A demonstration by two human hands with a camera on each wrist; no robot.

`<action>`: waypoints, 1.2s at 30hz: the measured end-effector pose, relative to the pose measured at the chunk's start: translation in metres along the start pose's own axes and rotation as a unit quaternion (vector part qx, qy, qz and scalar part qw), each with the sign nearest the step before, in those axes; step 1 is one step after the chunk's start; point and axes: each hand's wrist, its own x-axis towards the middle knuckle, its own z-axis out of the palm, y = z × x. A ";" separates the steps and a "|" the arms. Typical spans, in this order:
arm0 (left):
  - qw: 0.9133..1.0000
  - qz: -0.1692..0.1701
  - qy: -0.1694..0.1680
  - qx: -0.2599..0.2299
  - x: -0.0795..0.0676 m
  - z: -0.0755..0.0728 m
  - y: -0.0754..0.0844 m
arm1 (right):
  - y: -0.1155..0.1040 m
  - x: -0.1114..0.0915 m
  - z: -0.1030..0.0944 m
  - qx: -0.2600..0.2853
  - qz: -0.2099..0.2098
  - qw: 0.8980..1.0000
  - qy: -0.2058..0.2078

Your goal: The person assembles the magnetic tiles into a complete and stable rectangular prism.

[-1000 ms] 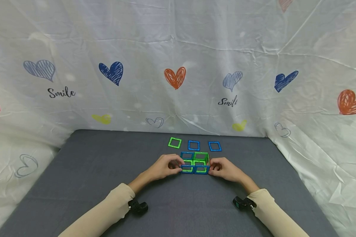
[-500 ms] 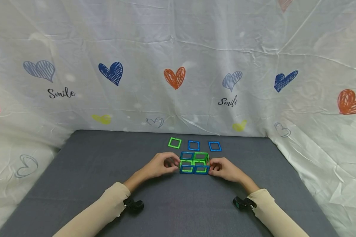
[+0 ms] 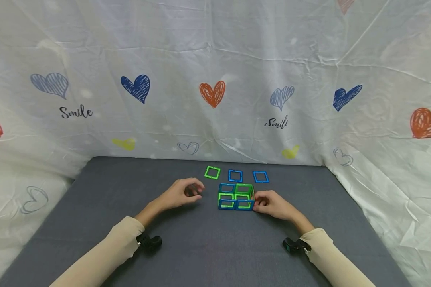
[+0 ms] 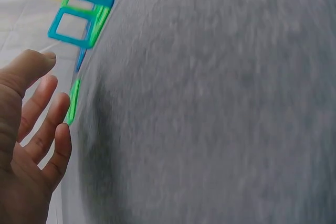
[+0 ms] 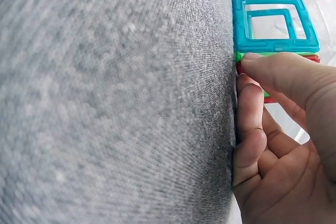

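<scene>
A boxy structure of square magnetic tiles [image 3: 227,205] stands on the table, with blue tiles in front and green and blue ones behind and on top. At its right end is a red magnetic tile [image 5: 315,57], partly covered by my right hand [image 3: 274,205]. The thumb and curled fingers [image 5: 249,106] of that hand pinch the red tile low beside the cloth. My left hand [image 3: 181,194] is held off to the left of the structure, fingers loosely bent and nothing between them. In the left wrist view, its thumb [image 4: 39,64] stands apart from the fingers.
Behind the structure a green tile [image 3: 212,172] and two blue tiles [image 3: 235,175] [image 3: 260,177] lie flat in a row. Grey cloth covers the table [image 3: 215,247]. A white curtain [image 3: 172,119] printed with hearts hangs along the far edge.
My left hand has let go of the structure's left end and moved away to the left and slightly back. The right hand and the structure have stayed in place.
</scene>
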 end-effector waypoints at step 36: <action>0.994 -0.066 0.023 0.078 0.045 -0.009 -0.032 | -0.001 -0.001 0.001 0.014 -0.001 1.000 0.003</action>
